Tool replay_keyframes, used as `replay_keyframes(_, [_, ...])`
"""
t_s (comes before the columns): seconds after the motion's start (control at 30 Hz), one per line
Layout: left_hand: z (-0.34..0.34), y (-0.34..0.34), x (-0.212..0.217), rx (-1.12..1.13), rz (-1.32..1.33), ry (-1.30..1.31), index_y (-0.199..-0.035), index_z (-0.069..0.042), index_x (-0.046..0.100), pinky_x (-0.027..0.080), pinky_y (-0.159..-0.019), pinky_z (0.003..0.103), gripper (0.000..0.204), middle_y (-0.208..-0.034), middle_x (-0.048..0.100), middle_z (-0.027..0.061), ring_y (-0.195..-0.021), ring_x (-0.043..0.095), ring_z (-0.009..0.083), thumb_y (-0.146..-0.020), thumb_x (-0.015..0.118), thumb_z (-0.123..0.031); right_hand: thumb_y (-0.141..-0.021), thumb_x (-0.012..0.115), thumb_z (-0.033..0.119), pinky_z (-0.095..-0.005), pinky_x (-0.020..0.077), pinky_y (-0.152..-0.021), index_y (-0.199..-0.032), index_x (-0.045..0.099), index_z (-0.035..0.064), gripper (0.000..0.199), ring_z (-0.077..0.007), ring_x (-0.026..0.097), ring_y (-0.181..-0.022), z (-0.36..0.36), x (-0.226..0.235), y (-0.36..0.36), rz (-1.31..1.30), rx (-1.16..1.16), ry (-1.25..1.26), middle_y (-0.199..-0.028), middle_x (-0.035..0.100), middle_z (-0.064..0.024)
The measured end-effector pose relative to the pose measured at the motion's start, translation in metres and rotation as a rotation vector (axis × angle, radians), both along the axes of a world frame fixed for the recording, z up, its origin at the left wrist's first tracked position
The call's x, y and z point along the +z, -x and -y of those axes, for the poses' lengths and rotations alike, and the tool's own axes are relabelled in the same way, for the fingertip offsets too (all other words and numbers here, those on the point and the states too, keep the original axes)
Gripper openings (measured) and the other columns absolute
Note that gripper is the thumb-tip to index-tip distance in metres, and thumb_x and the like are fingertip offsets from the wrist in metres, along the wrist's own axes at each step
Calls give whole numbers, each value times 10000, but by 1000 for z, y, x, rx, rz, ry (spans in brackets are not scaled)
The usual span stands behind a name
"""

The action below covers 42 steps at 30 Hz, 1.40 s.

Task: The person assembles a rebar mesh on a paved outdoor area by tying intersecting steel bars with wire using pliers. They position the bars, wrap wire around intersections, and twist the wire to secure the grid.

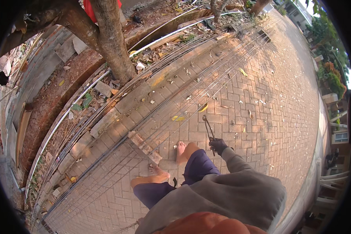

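Note:
My right hand (218,145), in a dark glove, is closed around the handles of a pair of long-handled metal pincers (209,126). The head of the pincers points away from me, above the brick paving. My left hand does not show; the sleeve and body cover that side. Long thin steel rods (160,107) lie to my left in a bundle along the curb, some reaching past my bare feet. A rough brick-like block (144,148) sits crosswise under several rods near my feet.
A tree trunk (115,46) rises beyond the curb (124,99) at the upper left. Behind it run a trench (72,87) and a white pipe (58,126). Herringbone paving (269,128) with scattered dry leaves spreads to the right. Houses and shrubs (331,80) stand at the far right.

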<state>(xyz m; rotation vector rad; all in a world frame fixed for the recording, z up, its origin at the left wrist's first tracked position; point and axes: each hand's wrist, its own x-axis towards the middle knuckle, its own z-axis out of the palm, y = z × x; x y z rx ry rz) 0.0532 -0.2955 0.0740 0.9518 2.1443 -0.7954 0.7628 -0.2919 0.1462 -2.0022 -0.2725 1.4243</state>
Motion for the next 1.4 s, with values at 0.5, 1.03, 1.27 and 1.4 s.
replay_keyframes(0.5, [-267,-206,72,-691,249,-98,-1381,-24,572,463,-1086,422,614,-1368,629,212,-1275,597,339,-897,686,-384,-920,711,378,-432,581,-848,-1255,740,260,356,-242,722,-1111,373,65,239,154,339,784,-1202,753,-17])
replay_keyframes(1.03, [-67,-653,48,-334,776,-184,-1303,-39,567,511,-996,433,534,-1227,679,227,-1102,668,300,-844,786,-202,-916,715,370,-418,587,-833,-1219,752,240,332,-241,734,-1069,693,142,216,2,-424,1000,-1157,763,-26])
replay_keyframes(1.27, [-24,-750,39,-509,641,-149,-1302,-50,619,514,-986,461,470,-1256,697,182,-1199,648,291,-905,737,-273,-914,716,366,-412,590,-826,-1203,757,232,322,-241,739,-1051,702,111,92,39,-456,934,-1137,767,-30])
replay_keyframes(1.4, [-32,-803,18,-875,342,-55,-1280,-94,687,533,-954,488,383,-1274,708,124,-1236,649,261,-959,678,-302,-913,717,365,-409,591,-822,-1194,760,227,316,-241,742,-1040,681,84,-30,87,-412,851,-1126,769,-32])
